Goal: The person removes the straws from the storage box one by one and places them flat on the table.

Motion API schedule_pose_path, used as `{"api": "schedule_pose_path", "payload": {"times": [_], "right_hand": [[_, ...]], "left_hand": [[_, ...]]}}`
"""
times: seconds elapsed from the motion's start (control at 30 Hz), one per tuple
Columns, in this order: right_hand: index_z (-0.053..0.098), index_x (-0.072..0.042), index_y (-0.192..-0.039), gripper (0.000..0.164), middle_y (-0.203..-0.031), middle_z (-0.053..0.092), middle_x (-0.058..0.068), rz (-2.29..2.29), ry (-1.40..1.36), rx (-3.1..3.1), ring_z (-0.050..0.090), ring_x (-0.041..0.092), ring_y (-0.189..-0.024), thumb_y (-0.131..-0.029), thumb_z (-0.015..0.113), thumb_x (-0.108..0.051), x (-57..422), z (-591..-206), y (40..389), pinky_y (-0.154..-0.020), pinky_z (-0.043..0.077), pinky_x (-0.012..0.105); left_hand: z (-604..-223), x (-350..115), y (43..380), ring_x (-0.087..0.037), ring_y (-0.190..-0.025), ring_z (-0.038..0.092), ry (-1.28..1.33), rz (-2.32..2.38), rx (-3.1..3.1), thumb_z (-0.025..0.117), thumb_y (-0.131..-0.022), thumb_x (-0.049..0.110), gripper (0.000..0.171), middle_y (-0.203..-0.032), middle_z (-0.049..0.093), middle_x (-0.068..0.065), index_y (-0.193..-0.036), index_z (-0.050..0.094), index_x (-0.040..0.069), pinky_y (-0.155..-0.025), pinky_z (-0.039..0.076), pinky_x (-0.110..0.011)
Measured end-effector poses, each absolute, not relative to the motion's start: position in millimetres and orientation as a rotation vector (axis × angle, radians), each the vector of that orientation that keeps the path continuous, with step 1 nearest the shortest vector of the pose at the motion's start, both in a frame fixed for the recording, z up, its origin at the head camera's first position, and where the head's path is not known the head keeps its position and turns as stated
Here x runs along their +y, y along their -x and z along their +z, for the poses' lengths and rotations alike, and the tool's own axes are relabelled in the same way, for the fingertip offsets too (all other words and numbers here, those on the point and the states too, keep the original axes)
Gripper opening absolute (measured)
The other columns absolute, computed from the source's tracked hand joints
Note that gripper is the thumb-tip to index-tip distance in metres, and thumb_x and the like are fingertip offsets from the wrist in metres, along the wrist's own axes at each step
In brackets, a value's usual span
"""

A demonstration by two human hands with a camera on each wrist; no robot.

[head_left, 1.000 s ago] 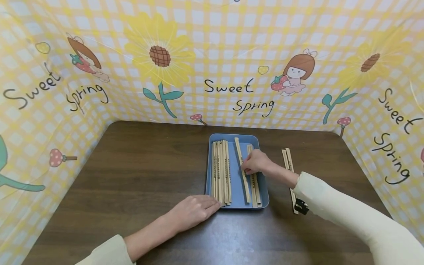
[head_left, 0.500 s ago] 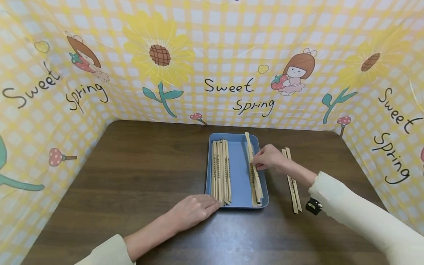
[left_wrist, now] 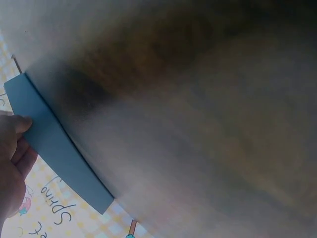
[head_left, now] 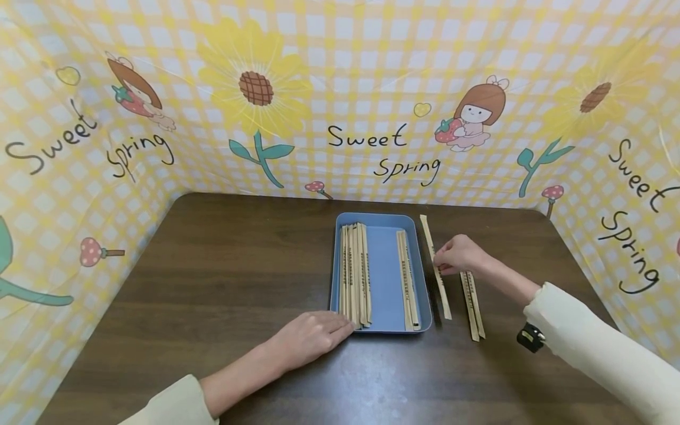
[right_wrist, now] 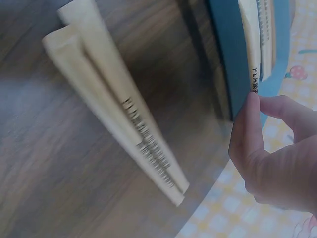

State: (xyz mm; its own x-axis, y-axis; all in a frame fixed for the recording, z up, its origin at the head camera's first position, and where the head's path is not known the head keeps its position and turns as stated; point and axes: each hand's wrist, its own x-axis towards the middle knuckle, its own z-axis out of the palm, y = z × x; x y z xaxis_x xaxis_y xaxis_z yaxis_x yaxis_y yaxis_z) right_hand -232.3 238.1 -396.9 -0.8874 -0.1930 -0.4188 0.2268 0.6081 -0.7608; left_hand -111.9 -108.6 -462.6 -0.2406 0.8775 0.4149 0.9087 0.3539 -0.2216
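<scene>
My right hand [head_left: 461,255] pinches a paper-wrapped straw [head_left: 427,230] between thumb and fingertips, just right of the blue tray [head_left: 382,219]. Its thin tan wrapper carries dark print and slants upright in the head view. Two more wrapped straws [right_wrist: 119,99] lie on the table beneath the hand, their far ends hidden by it in the head view. At the tray's near left corner, my left hand [head_left: 313,337] holds the rim, fingers over it and thumb on the outer wall [left_wrist: 64,148]. Inside the tray, several wrapped straws [head_left: 355,274] line the left side and a few others [head_left: 406,280] the right.
The dark wooden table [head_left: 228,265] extends around the tray. A yellow checked cloth [head_left: 366,77] with printed flowers and lettering stands as walls at the back and both sides. A small black device [head_left: 530,337] sits on the right sleeve.
My right hand has lifted one wrapped straw out of the tray and carried it right, past the tray's right rim. The left hand has stayed at the tray's corner.
</scene>
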Motion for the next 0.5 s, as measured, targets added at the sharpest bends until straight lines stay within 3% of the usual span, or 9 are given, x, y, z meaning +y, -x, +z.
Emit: {"api": "schedule_pose_path", "payload": {"times": [0.5], "right_hand": [[0.061,0.022,-0.106,0.026,-0.101,0.064,0.021,-1.175,-0.08,2.38,0.065,0.018,-0.076,-0.09,0.06,0.002,292,-405,224,-0.074,0.061,0.032]], "left_hand": [[-463,-109,111,-0.017,-0.1,0.069,1.555,-0.087,-2.167,0.069,-0.085,0.0,0.032,-0.109,0.073,-0.007,-0.116,0.072,0.001,-0.09,0.055,-0.026]]}}
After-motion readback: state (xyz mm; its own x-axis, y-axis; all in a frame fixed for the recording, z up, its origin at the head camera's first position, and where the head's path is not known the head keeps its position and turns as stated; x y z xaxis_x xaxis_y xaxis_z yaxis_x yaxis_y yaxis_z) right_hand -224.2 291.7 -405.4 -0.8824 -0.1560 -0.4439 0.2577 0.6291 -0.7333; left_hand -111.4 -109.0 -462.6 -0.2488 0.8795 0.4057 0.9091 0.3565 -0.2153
